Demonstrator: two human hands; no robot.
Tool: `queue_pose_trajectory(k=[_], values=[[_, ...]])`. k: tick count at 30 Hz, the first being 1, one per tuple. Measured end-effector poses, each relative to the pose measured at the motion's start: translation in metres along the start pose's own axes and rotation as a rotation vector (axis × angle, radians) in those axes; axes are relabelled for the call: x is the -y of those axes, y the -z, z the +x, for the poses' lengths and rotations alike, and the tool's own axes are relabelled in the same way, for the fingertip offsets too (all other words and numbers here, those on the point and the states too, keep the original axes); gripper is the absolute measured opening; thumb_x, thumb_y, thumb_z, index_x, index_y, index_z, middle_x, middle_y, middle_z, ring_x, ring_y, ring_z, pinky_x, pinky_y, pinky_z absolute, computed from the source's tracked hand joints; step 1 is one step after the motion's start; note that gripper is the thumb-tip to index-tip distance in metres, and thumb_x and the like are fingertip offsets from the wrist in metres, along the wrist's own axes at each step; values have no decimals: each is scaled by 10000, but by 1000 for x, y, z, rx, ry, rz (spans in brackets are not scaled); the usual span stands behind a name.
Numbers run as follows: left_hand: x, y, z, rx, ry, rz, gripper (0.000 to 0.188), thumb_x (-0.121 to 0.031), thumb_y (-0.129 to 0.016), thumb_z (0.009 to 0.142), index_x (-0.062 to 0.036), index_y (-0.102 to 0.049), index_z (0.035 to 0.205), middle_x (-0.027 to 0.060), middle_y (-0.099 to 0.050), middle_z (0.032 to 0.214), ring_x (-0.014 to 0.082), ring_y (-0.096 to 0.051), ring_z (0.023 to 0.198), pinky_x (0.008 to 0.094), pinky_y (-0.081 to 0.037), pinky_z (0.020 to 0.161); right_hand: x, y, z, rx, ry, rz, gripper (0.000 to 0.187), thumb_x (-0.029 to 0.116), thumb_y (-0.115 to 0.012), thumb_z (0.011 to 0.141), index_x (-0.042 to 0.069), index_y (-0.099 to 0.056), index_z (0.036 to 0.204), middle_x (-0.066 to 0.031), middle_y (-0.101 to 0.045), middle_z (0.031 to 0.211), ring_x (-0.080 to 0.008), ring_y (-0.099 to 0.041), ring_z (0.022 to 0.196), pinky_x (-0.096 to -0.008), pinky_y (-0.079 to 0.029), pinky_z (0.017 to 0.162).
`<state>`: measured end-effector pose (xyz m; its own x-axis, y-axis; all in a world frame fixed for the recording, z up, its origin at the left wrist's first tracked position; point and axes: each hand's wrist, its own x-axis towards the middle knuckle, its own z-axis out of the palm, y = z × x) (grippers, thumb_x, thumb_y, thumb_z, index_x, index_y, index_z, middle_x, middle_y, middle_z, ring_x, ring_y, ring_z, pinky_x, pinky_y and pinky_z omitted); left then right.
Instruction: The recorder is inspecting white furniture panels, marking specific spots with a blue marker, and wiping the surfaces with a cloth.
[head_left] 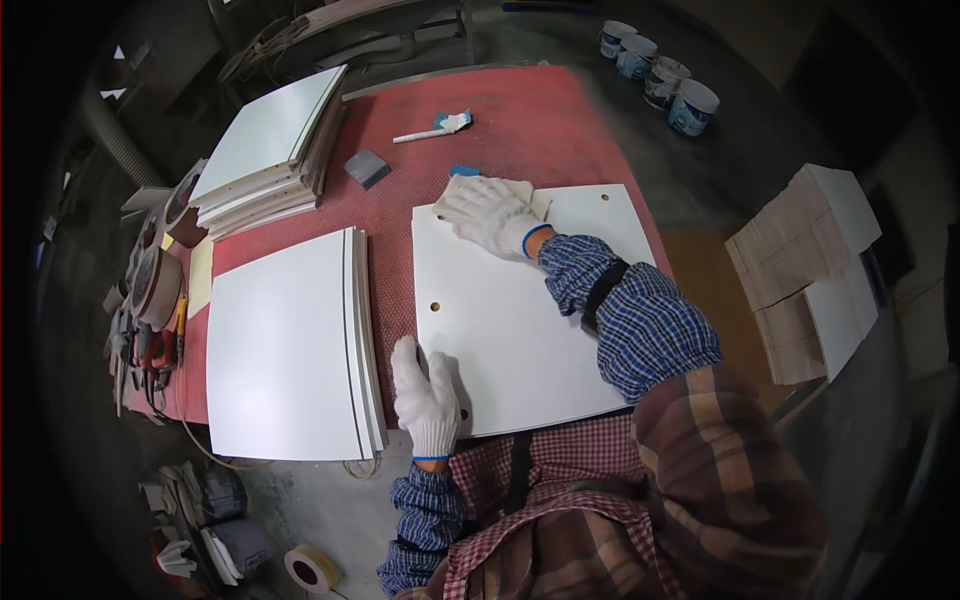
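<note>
A white panel point(530, 310) with several drilled holes lies flat in front of me. My right hand point(495, 215), in a white knitted glove, grips a folded cream cloth point(460, 200) and presses it on the panel's far left corner. At the panel's near left edge rests my left hand point(427, 400), also gloved, with its fingers stretched forward and the thumb apart. The panel's edge lies under or beside that hand. Just left of it stands a low stack of white panels point(285, 345) with a dark groove along one side.
A red padded table point(400, 215) carries a taller panel stack point(265, 140), a grey block point(367, 169), a white marker-like stick point(420, 135), tape rolls point(157, 288) and tools at left. Paint buckets point(692, 108) stand on the floor; more stacked panels point(800, 270) stand at right.
</note>
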<state>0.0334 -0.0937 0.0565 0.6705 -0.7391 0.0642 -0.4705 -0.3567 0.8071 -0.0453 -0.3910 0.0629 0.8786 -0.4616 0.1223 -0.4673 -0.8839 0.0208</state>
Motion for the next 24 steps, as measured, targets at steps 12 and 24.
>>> queue_pose_trajectory(k=[12, 24], values=[[1, 1, -6, 92, -75, 321, 618, -348, -505, 1024, 31, -433, 1506, 281, -531, 1468, 435, -546, 1325, 476, -451, 1108, -48, 18, -232, -131, -364, 4, 579, 400, -435, 1049, 180, -397, 1583, -109, -347, 1647, -332, -261, 1536, -471, -187, 1246], [47, 27, -58, 21, -171, -67, 349, -137, -499, 1046, -4, -583, 1358, 216, -616, 1392, 383, -584, 1297, 434, -476, 1073, 200, 12, -205, -115, 139, 209, 654, 520, -470, 1024, 186, -424, 1584, -82, -394, 1647, -295, -256, 1565, -565, -54, 1275]])
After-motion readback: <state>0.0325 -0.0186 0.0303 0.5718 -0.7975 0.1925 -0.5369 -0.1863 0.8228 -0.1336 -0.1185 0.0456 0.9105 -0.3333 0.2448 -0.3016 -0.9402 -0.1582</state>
